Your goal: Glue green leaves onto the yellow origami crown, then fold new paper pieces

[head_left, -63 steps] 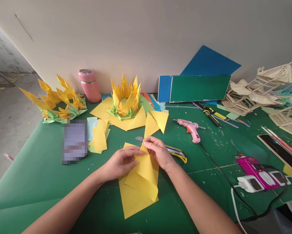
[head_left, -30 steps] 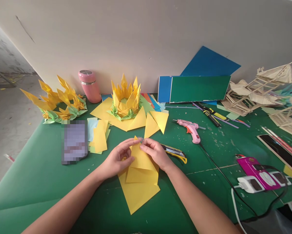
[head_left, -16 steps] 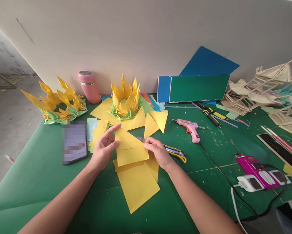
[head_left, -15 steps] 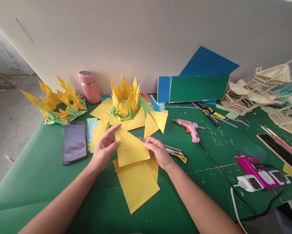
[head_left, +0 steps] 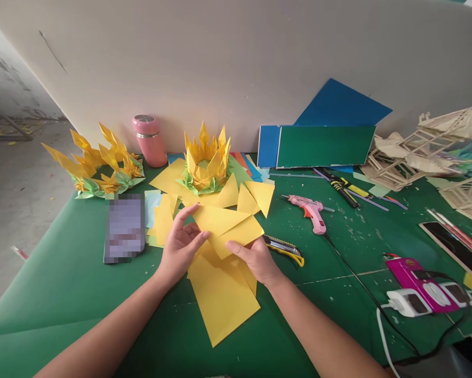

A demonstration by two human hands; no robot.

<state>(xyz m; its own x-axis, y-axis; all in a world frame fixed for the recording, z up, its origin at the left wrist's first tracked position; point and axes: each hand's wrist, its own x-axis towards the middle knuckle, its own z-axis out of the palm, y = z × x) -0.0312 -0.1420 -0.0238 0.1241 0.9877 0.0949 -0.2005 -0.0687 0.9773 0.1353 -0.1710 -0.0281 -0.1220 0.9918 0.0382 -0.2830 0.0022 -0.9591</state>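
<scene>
Folded yellow paper, now aslant

The folded yellow sheet is smooth, matt paper. The tabletop appears smooth, slightly shiny, white-flecked. The flask is glossy, its band metallic; the glue gun, plastic; the stick model, matt wood.

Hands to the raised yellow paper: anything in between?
Nothing visible. The left hand and right hand both grip the yellow paper directly. The utility knife lies beside the right hand, not between; yellow sheets lie below.
</scene>
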